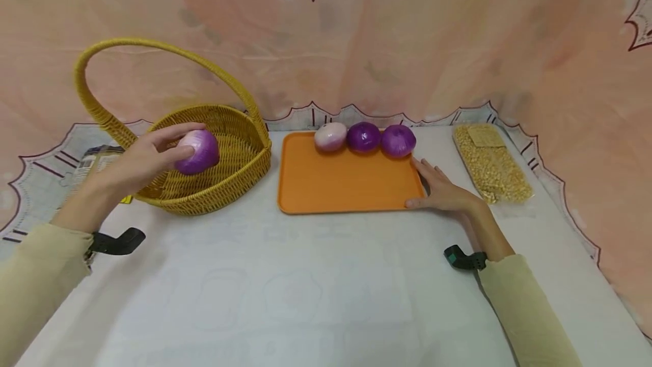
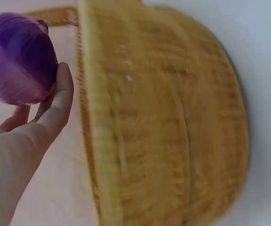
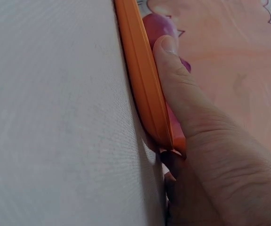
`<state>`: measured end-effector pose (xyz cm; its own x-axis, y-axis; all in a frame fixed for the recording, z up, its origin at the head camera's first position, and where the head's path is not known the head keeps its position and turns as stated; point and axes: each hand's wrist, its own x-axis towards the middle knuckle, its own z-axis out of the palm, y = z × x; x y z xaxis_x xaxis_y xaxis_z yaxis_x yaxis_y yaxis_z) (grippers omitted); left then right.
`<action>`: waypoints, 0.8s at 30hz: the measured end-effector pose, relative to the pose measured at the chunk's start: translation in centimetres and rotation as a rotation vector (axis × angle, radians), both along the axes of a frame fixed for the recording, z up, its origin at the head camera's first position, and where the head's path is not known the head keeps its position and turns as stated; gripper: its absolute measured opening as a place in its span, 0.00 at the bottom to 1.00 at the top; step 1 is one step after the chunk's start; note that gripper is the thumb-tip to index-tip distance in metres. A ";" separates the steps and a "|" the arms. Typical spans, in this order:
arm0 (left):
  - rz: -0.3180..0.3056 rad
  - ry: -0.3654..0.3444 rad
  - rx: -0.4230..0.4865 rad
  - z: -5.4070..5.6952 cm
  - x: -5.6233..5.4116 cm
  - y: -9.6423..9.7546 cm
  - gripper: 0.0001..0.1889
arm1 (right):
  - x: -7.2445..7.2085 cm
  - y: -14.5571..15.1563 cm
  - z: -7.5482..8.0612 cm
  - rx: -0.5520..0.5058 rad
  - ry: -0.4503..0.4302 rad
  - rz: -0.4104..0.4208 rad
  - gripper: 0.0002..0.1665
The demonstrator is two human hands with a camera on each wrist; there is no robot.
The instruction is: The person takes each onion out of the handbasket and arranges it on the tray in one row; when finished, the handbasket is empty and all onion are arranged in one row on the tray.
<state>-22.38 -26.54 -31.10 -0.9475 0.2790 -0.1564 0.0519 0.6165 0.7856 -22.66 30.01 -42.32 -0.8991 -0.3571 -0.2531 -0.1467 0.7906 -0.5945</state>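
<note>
In the head view my left hand (image 1: 148, 154) grips a purple onion (image 1: 204, 153), thumb and fingers around its side, above the yellow wicker basket (image 1: 204, 200) with a tall arched handle. The left wrist view shows the same onion (image 2: 18, 59) in the fingers beside the basket's woven wall (image 2: 173, 113). My right hand (image 1: 443, 191) rests at the right end of an orange tray (image 1: 346, 186), thumb at the near corner and fingers along the side. In the right wrist view the thumb (image 3: 180, 80) lies straight over the tray's rim (image 3: 145, 75).
Along the tray's back edge sit a pale onion (image 1: 330, 137) and two purple onions (image 1: 364, 137). A clear bag of yellow corn kernels (image 1: 491, 163) lies right of the tray. Behind the left forearm a printed packet (image 1: 97, 160) is partly hidden. A patterned cloth (image 1: 326, 50) hangs behind.
</note>
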 end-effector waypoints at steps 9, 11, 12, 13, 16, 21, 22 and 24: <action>-0.151 0.116 0.211 -0.7 1.8 4.0 0.25 | -0.2 0.0 0.0 -0.013 -0.005 -0.003 0.67; -0.176 0.157 0.154 -0.4 2.2 5.5 0.25 | -0.2 0.0 0.1 -0.008 -0.007 -0.005 0.67; -0.190 0.184 0.127 -0.4 2.3 6.3 0.25 | -0.2 0.0 0.2 -0.005 -0.010 -0.008 0.67; -0.207 0.216 0.095 -0.4 2.3 7.2 0.25 | -0.2 0.0 0.2 -0.004 -0.012 -0.012 0.67; -0.224 0.288 0.013 -1.1 2.5 9.8 0.27 | -0.2 0.1 0.3 -0.006 -0.011 -0.021 0.67; -0.218 0.321 0.047 -3.2 2.2 13.3 0.28 | -0.2 0.0 0.1 -0.014 -0.001 0.001 0.66; -0.208 0.322 0.046 -3.5 2.1 13.7 0.28 | -0.2 0.0 0.1 -0.012 -0.003 0.005 0.67; -0.189 0.321 0.037 -3.9 1.7 14.6 0.28 | -0.2 0.0 0.1 -0.010 -0.005 0.006 0.67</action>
